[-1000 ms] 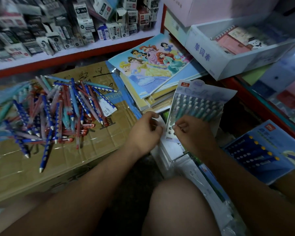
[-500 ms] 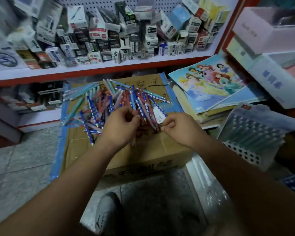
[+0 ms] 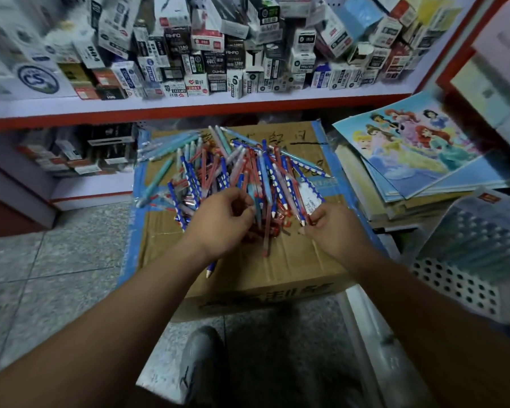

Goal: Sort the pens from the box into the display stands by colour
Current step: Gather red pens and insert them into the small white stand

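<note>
While the left hand curls into the pens on the box, grip unclear, the right hand at three o'clock pinches one pen.

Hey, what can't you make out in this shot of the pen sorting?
Head view only:
1. Left hand: its back hides whether it grips any of the pen pile.
2. Right hand: touches pen tips; a pinch is too small to confirm.
3. Display stand: blurred, cut off by the right edge.
4. Shelf boxes: print smeared by blur.
</note>
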The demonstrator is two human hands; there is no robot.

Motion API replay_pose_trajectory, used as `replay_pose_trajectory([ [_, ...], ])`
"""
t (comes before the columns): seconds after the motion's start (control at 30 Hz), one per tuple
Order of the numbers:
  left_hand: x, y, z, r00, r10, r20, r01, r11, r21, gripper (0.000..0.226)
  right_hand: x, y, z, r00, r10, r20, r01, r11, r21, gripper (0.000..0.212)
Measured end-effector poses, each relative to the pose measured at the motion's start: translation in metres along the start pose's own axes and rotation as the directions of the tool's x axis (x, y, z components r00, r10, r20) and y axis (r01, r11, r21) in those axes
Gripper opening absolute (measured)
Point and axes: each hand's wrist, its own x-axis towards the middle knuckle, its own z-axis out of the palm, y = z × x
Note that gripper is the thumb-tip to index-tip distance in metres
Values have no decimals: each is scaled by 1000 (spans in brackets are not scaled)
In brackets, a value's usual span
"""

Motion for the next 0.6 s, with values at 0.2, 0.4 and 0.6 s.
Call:
replay_pose_trajectory([
  [0.2,-1,9,1,999,9,33,-8,999,-45,4,-8,8,-3,997,-42,-70,35,995,-90,17],
  [0.4,-5,20,8,998,37,51,-32,996,-89,3,-27,2,-41,948,-150,-282,138,988,-64,11],
  [0.6,-7,38,22,982,163,98,-155,984,-87,37,-42,-16,-72,883,-231,-408,339,915,216,14],
])
